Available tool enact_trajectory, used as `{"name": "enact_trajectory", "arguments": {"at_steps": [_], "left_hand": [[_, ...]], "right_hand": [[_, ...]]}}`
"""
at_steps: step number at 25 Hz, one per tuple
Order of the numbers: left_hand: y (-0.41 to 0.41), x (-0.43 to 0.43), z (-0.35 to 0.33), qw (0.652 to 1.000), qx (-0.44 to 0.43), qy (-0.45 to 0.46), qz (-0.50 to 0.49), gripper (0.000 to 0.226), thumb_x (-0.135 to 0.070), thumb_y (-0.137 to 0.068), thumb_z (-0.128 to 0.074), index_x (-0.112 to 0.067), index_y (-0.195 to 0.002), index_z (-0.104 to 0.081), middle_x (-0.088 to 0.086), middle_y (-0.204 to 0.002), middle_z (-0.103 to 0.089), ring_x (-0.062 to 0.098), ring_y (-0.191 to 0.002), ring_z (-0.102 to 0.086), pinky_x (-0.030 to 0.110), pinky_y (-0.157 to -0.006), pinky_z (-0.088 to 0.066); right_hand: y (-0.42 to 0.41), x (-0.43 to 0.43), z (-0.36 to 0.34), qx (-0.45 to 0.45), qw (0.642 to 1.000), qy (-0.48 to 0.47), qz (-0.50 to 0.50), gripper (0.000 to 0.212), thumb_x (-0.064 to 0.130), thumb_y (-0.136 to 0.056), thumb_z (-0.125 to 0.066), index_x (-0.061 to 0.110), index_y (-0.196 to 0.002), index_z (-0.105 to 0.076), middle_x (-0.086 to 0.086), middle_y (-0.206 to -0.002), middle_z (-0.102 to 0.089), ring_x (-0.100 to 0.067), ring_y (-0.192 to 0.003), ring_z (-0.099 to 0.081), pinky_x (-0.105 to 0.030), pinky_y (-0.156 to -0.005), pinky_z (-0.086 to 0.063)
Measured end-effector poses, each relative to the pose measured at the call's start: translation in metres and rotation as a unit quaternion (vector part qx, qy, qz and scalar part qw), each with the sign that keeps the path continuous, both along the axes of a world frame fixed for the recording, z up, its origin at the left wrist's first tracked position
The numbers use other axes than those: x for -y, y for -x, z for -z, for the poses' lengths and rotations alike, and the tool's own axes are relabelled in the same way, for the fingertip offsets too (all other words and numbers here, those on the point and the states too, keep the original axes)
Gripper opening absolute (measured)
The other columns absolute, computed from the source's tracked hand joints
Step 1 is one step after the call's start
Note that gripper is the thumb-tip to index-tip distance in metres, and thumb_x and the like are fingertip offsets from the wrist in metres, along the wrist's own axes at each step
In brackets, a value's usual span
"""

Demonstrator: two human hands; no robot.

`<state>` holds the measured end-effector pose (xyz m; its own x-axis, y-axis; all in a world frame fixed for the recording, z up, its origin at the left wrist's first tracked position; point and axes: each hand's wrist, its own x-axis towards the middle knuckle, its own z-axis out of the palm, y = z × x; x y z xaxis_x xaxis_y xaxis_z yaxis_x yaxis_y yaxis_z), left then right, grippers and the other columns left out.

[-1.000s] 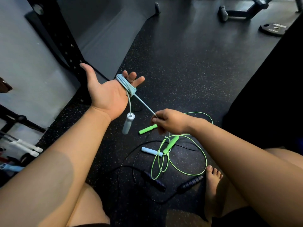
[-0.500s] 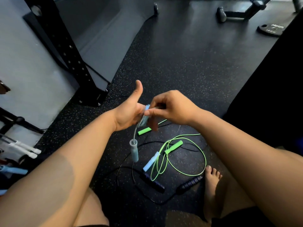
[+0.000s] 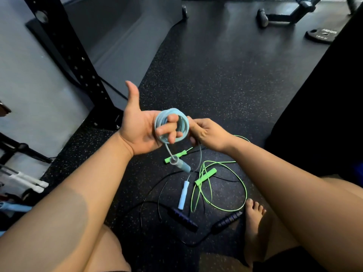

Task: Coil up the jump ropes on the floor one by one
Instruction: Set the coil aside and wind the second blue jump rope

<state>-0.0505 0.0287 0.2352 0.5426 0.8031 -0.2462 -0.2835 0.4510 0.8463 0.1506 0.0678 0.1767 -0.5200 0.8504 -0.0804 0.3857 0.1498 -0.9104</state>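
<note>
Leaving the black jump rope and green jump rope loose on the floor, below the light-blue coil. Trailing its free handle there too. Carrying the coil round curled fingers of the left hand, thumb up; pinching the running strand in the right hand, just right of the coil. Probably finishing this rope: winding on the short tail next, then securing it.

Coiled rope: sitting around left hand fingers; right hand pinching its right side.
Loose ropes: lying on floor, nearer than hands.
Foot: resting just right of them.
</note>
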Motion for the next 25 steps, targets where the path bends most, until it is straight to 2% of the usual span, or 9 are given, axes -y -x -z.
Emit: {"name": "enact_trajectory", "arguments": {"at_steps": [3,5,8,11,13,16,18,21,25], "left_hand": [[0.01,-0.006,0.001,0.994,0.082,-0.009,-0.065,0.119,-0.105,-0.06,-0.003,-0.004,-0.085,-0.06,0.004,-0.06,-0.05,0.028,-0.069,-0.058,0.037,-0.095,-0.044],[0.013,-0.008,0.003,0.985,0.126,-0.029,-0.114,0.121,-0.103,-0.065,-0.011,0.001,-0.104,-0.059,0.009,-0.077,-0.058,0.028,-0.078,-0.062,0.04,-0.099,-0.05],[0.013,-0.011,0.004,0.964,0.165,-0.059,-0.2,0.123,-0.098,-0.073,-0.018,0.007,-0.129,-0.049,0.015,-0.101,-0.062,0.03,-0.096,-0.067,0.052,-0.109,-0.047],[0.016,-0.016,0.009,0.956,0.138,-0.078,-0.248,0.128,-0.094,-0.077,-0.015,0.016,-0.138,-0.041,0.024,-0.121,-0.061,0.036,-0.123,-0.062,0.055,-0.111,-0.045],[0.018,-0.018,0.012,0.96,0.065,-0.091,-0.258,0.128,-0.091,-0.077,-0.008,0.015,-0.144,-0.034,0.027,-0.131,-0.063,0.036,-0.13,-0.06,0.052,-0.116,-0.04],[0.014,-0.02,0.021,0.966,-0.123,-0.113,-0.196,0.136,-0.103,-0.06,-0.017,0.0,-0.146,-0.037,0.016,-0.134,-0.067,0.026,-0.134,-0.058,0.044,-0.123,-0.026],[0.008,-0.019,0.03,0.957,-0.238,-0.121,-0.11,0.138,-0.111,-0.04,-0.029,-0.009,-0.13,-0.052,0.011,-0.13,-0.07,0.02,-0.13,-0.059,0.04,-0.118,-0.028],[0.0,-0.013,0.035,0.94,-0.31,-0.124,0.07,0.134,-0.105,-0.058,-0.006,0.01,-0.102,-0.06,0.015,-0.096,-0.073,0.02,-0.103,-0.069,0.039,-0.102,-0.04],[-0.005,-0.005,0.034,0.924,-0.334,-0.077,0.17,0.131,-0.088,-0.069,0.01,0.013,-0.106,-0.064,0.023,-0.082,-0.073,0.046,-0.096,-0.07,0.049,-0.103,-0.045]], "right_hand": [[0.002,0.0,0.015,0.062,0.997,0.026,-0.042,0.029,0.034,-0.1,-0.057,0.009,-0.088,-0.064,-0.003,-0.068,-0.065,-0.016,-0.065,-0.059,-0.033,-0.067,-0.049],[0.003,0.003,0.019,0.103,0.991,0.041,-0.073,0.014,0.021,-0.102,-0.055,0.014,-0.096,-0.066,-0.008,-0.076,-0.071,-0.017,-0.07,-0.065,-0.033,-0.074,-0.052],[0.008,0.009,0.016,0.176,0.978,0.014,-0.114,0.016,0.02,-0.104,-0.049,0.02,-0.104,-0.066,-0.005,-0.083,-0.077,-0.018,-0.076,-0.069,-0.035,-0.08,-0.054],[0.015,0.013,0.005,0.197,0.971,-0.029,-0.131,0.02,0.025,-0.103,-0.05,0.015,-0.095,-0.065,0.003,-0.071,-0.073,-0.014,-0.067,-0.065,-0.037,-0.078,-0.053],[0.017,0.016,-0.006,0.212,0.963,-0.085,-0.144,0.023,0.027,-0.103,-0.051,0.012,-0.095,-0.066,0.004,-0.068,-0.071,-0.011,-0.064,-0.064,-0.034,-0.075,-0.053],[0.019,0.021,-0.017,0.238,0.941,-0.181,-0.156,0.027,0.03,-0.102,-0.051,0.01,-0.093,-0.066,-0.002,-0.072,-0.07,-0.02,-0.07,-0.065,-0.037,-0.073,-0.052],[0.019,0.024,-0.021,0.229,0.931,-0.236,-0.159,0.027,0.032,-0.101,-0.052,0.012,-0.093,-0.067,-0.003,-0.071,-0.069,-0.021,-0.065,-0.06,-0.039,-0.07,-0.052],[0.013,0.021,-0.026,0.174,0.927,-0.298,-0.148,0.018,0.034,-0.098,-0.061,0.022,-0.102,-0.073,0.004,-0.073,-0.069,-0.01,-0.06,-0.052,-0.032,-0.065,-0.049],[0.0,0.008,-0.029,0.08,0.966,-0.236,-0.072,0.023,0.042,-0.083,-0.078,0.021,-0.085,-0.071,0.008,-0.073,-0.071,-0.007,-0.064,-0.063,-0.03,-0.062,-0.051]]}}
